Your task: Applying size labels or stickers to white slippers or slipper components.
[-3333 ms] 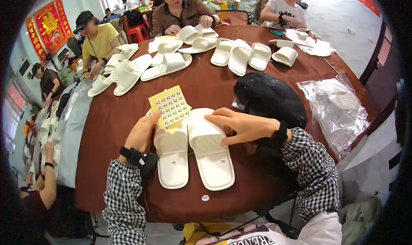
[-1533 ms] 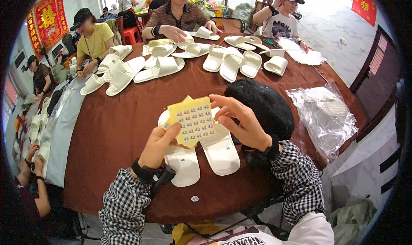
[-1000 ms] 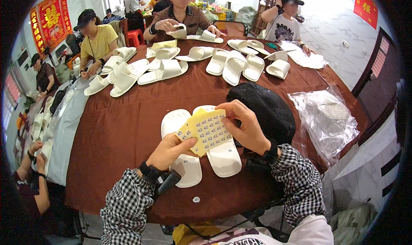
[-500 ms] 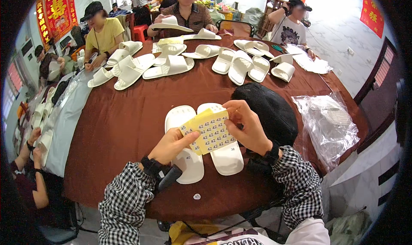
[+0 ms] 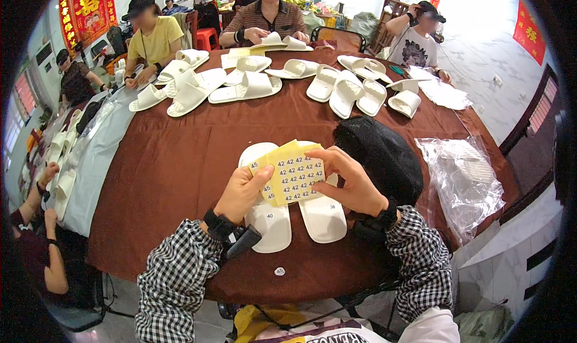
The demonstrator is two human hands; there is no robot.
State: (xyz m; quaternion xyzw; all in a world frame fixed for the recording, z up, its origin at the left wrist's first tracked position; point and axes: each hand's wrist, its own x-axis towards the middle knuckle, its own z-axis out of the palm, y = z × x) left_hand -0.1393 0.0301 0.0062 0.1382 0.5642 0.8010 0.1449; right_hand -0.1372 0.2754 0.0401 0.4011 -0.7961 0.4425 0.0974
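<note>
At the frame's centre, the left hand pinched yellow label sheets above two white slippers on the worktop; the right hand, part-curled, met the sheets' right edge, grip unclear. Separating sheets seemed the step, next calling for light fingertips.

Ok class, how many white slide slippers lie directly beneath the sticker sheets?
2: the left slide slipper and the right slide slipper, side by side on the brown tablecloth. The yellow sticker sheets partly cover both; no third shows there.
</note>
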